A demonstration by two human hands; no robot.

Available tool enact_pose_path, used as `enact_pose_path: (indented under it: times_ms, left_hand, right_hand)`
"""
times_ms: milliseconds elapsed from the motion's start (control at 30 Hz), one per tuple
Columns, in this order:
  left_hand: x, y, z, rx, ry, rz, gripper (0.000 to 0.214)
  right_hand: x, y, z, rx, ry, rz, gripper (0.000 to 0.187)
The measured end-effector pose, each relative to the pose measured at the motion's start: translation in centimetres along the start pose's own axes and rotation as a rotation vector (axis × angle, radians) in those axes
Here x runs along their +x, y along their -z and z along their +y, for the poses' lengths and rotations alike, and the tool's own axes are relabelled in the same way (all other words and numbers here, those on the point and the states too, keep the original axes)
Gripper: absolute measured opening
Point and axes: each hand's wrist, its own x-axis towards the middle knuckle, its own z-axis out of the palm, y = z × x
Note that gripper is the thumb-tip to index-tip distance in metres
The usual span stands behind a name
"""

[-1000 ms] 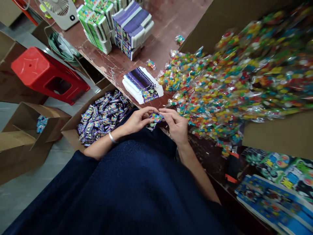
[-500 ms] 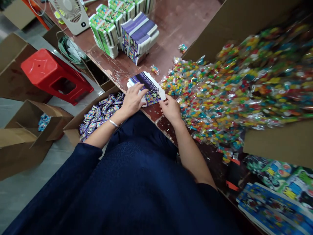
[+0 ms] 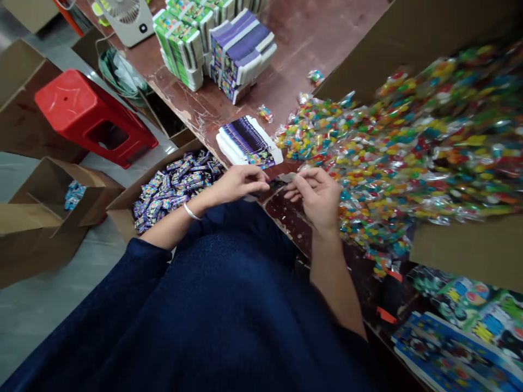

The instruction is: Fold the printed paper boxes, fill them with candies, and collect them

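Note:
My left hand (image 3: 245, 182) and my right hand (image 3: 317, 197) face each other at the table's near edge. Between them is a small purple-and-white carton (image 3: 287, 177), seen nearly edge-on and mostly hidden. The right thumb and fingers pinch its pale end flap. My left fingers are closed at its other end, where a bit of white card shows below the hand. Just beyond lie flat purple printed cartons (image 3: 250, 142) with white flaps, untouched by either hand.
Clear bags of colourful candies (image 3: 368, 163) spill from a cardboard box on the right. Banded carton stacks (image 3: 241, 51) and a fan (image 3: 126, 22) stand at the back. Left are a box of small purple packs (image 3: 175, 182), a red stool (image 3: 93, 117) and another open box (image 3: 53, 207).
My hands have come off the flat cartons and moved nearer my body, now with one carton between them. The right hand has turned upward and pinches a flap.

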Motion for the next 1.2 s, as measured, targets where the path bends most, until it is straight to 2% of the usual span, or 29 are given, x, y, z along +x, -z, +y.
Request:
enact_pose_path:
  times_ms: [67,133,200,267,400,467,567,633,700,800,833,900,967,1067,1133,1200]
  left_hand:
    - [-0.3,-0.9,0.3,-0.301,0.062,-0.175,0.028]
    - [-0.6,-2.2,0.1,-0.535,0.145,-0.272,0.034]
    - [-0.8,-3.6,-0.4,-0.691,0.229,-0.288,0.044]
    - [-1.0,-4.9,-0.8,-0.789,0.265,-0.268,0.049]
    - [-1.3,-5.9,-1.0,-0.861,0.228,-0.23,0.049]
    - [-1.4,-5.7,-0.7,-0.832,0.241,-0.242,0.045]
    - [-1.6,-5.1,-0.4,-0.725,0.241,-0.292,0.04]
    - [-1.7,-5.0,-0.5,-0.628,0.18,-0.288,0.031]
    - [-1.6,-5.1,-0.8,-0.546,0.114,-0.213,0.023]
    - [-1.4,-5.5,-1.2,-0.518,0.064,-0.03,0.026]
    - [-1.3,-5.8,-1.3,-0.518,0.049,0.032,0.028]
    - [-1.1,-6.5,-1.4,-0.497,0.028,0.149,0.03]
    - [-1.0,-7.3,-1.5,-0.469,0.015,0.266,0.031]
    - [-0.8,-8.3,-1.8,-0.48,-0.019,0.432,0.039]
    - [-0.8,-8.7,-2.0,-0.48,-0.053,0.47,0.056]
    - [-0.7,-8.5,-2.2,-0.455,-0.072,0.419,0.064]
  right_hand:
    - [-1.1,0.6,-0.4,0.007,0.006,-0.008,0.037]
    - [-2.3,0.7,-0.5,0.031,0.015,0.032,0.033]
    - [-3.7,0.5,-0.3,0.023,0.033,0.11,0.031]
    - [-5.2,0.1,0.0,-0.048,0.059,0.159,0.037]
    - [-7.2,0.0,0.7,-0.233,0.079,0.062,0.044]
    - [-7.3,0.4,0.7,-0.214,0.05,-0.006,0.041]
    - [-6.6,1.4,0.0,-0.101,-0.028,-0.111,0.024]
    - [-5.9,1.9,-0.4,-0.082,-0.083,-0.199,0.032]
    - [-5.5,1.8,-0.7,-0.081,-0.087,-0.129,0.035]
    - [-5.6,0.4,-0.3,-0.032,0.0,0.124,0.041]
    - [-5.7,-0.2,0.0,-0.023,0.02,0.137,0.045]
    - [-6.1,-1.4,0.8,-0.052,0.023,0.137,0.037]
    - [-6.3,-2.3,1.5,-0.125,0.011,0.198,0.03]
    - [-6.0,-3.0,2.3,-0.153,0.025,0.319,0.033]
    - [-5.5,-3.2,2.7,-0.077,0.067,0.381,0.033]
    - [-5.1,-3.4,3.1,-0.006,0.124,0.422,0.043]
